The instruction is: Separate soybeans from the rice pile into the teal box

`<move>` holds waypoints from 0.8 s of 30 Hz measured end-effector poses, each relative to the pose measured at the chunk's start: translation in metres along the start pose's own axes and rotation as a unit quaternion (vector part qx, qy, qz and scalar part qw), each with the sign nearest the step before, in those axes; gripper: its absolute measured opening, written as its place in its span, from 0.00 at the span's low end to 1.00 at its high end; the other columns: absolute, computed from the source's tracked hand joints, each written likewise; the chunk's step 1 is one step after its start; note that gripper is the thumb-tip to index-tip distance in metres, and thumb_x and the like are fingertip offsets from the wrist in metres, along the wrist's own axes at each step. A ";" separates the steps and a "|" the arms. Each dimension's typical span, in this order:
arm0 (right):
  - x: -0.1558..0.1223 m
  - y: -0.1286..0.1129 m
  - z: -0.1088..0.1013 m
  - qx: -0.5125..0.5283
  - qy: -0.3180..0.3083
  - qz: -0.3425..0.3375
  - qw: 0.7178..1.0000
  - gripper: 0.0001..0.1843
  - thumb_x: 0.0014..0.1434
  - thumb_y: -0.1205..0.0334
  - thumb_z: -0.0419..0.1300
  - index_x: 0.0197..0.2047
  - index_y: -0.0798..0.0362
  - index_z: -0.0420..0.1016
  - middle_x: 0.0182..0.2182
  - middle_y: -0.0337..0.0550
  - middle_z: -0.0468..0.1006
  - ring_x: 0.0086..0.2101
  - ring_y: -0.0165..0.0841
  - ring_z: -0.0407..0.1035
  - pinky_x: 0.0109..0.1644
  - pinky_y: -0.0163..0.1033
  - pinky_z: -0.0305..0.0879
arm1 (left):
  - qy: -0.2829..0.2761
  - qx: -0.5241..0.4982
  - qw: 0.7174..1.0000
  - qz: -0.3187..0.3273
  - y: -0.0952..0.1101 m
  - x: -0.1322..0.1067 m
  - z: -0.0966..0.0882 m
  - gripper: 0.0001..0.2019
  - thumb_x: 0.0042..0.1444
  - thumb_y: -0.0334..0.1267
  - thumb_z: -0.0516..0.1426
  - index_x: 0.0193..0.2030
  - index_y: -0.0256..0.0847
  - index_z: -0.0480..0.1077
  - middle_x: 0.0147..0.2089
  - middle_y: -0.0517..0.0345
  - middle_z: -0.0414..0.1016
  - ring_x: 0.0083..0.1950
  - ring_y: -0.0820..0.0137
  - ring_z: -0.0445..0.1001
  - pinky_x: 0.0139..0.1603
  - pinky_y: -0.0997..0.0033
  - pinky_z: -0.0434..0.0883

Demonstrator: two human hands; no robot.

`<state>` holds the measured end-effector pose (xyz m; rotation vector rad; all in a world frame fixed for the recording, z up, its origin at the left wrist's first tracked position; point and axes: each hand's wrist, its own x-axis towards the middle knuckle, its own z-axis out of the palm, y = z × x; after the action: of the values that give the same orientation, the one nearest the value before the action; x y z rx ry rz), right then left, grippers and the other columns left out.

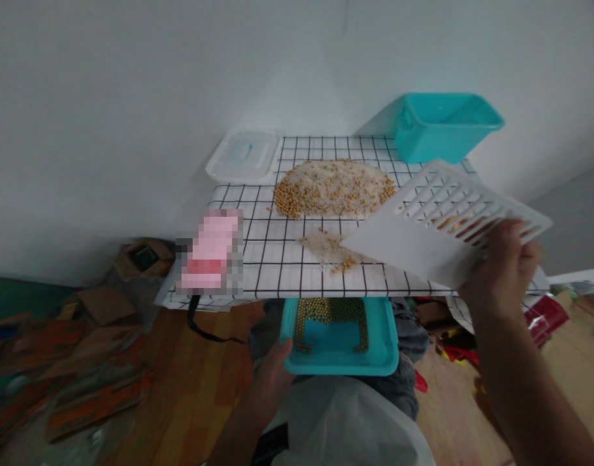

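My right hand [501, 265] grips a white slotted plastic scoop [408, 246], tilted over the table's right side. The scoop's flat front edge points left, beside a small patch of pale grains and yellow beans [326, 249]. Behind that patch lies a larger heap of pale grains mixed with yellow beans [338, 188]. My left hand [275, 366] holds the left rim of a teal plastic tub [343, 370] on my lap, below the table's front edge. Yellow beans [314, 307] and darker green beans [348, 310] lie in the tub; its blue bottom shows in the middle.
The table has a white cloth [265, 252] with a black grid. A deeper teal bin [445, 133] stands at the back right, and a clear lid [246, 155] lies at the back left. A blurred pink object [209, 249] rests front left. Cardboard [103, 304] litters the floor.
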<state>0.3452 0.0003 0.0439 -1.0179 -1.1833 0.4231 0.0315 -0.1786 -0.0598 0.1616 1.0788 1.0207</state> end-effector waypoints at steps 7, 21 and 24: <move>0.005 0.016 -0.005 -0.072 -0.086 -0.020 0.993 0.21 0.66 0.48 0.61 0.25 0.50 0.78 0.27 0.39 0.81 0.29 0.34 0.76 0.34 0.40 0.71 | -0.015 -0.005 1.000 -0.016 0.002 0.005 0.016 0.21 0.57 0.50 0.64 0.52 0.39 0.77 0.49 0.53 0.84 0.68 0.54 0.69 0.74 0.56 0.61; -0.006 0.027 -0.006 -0.111 -0.167 -0.006 0.980 0.16 0.67 0.52 0.60 0.32 0.49 0.83 0.28 0.42 0.82 0.28 0.34 0.75 0.28 0.38 0.70 | -0.036 -0.008 0.998 -0.054 -0.004 0.007 0.024 0.22 0.56 0.51 0.65 0.50 0.38 0.78 0.51 0.50 0.84 0.68 0.53 0.69 0.73 0.55 0.61; -0.010 0.027 -0.006 -0.110 -0.175 0.011 0.978 0.16 0.66 0.52 0.61 0.31 0.49 0.83 0.27 0.41 0.82 0.26 0.34 0.75 0.26 0.38 0.69 | -0.040 -0.009 0.998 -0.042 -0.002 0.008 0.030 0.22 0.55 0.51 0.66 0.50 0.38 0.78 0.53 0.50 0.83 0.69 0.52 0.68 0.73 0.56 0.61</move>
<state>0.3528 0.0034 0.0159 -1.1791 -1.5611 0.5120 0.0568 -0.1639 -0.0511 0.1401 0.9958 0.9406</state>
